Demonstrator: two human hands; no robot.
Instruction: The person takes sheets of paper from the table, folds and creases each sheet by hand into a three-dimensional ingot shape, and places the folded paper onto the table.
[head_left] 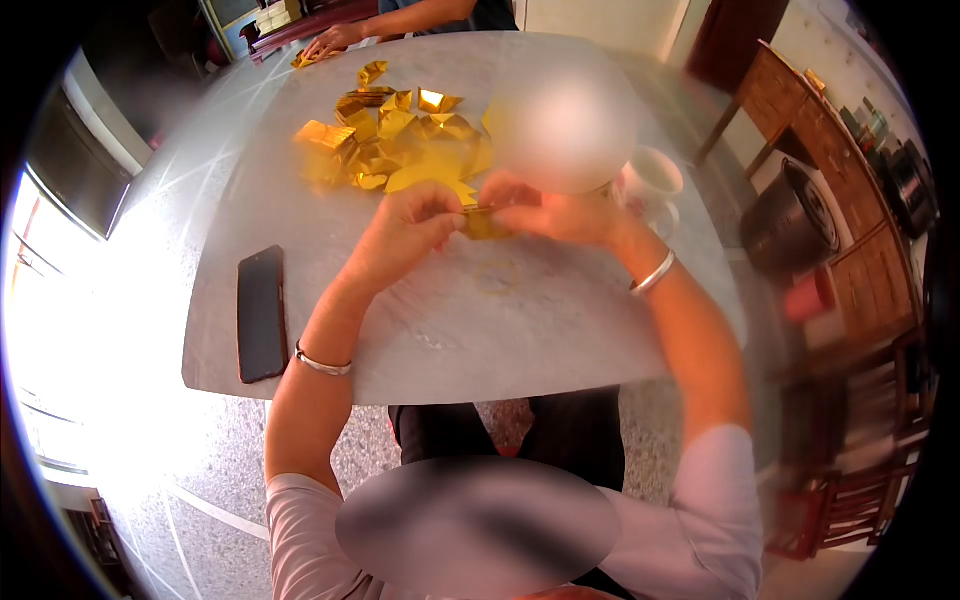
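A loose heap of gold folded papers (397, 125) lies on the grey table (570, 330), some pieces catching the light, others lying flat beneath their neighbours. Just on the near side of the heap, the seated person's two hands meet at one folded gold piece (488, 227); from where I stand I can't tell whether it touches the tabletop. The left hand (408, 225) pinches its left end between thumb and forefinger, the other fingers curled in. The right hand (550, 212) pinches it from the other side, thumb in front and fingers bent, so that the fingertips of both hands come close together. Each wrist wears a silver bangle (653, 272).

Nearer than the heap and off to its left, a dark phone (262, 315) lies flat, just beside the left forearm. To the right of the heap stands a white mug (656, 173), partly lost in a pale blur. Beyond the heap, to its left, another person's hand (333, 40) is over a small gold piece (301, 60); I can't tell whether it grips it. Well to the right of the heap, past the table, a dark bin (790, 215) stands beside a wooden desk (785, 103).
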